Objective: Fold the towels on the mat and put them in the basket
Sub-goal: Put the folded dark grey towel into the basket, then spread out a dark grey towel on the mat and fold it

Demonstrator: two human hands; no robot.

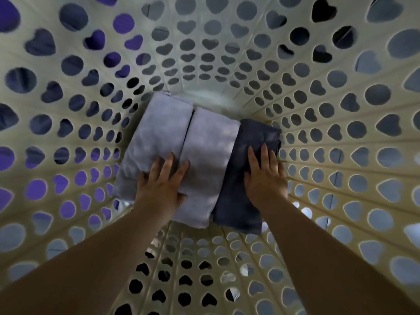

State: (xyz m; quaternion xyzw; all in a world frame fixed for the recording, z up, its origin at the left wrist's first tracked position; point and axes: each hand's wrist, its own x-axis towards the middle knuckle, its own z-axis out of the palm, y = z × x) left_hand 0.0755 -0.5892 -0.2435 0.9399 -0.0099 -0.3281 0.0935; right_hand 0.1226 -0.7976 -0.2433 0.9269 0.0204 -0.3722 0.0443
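Three folded towels sat side by side on the basket bottom, mid-frame: left light towel, middle light towel, dark towel at right. We held our left grip flat, fingers straight, across both light ones; right grip flat on the dark towel.

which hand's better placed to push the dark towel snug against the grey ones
Right. The right hand lies flat on the dark towel; the left hand rests on the grey towels.
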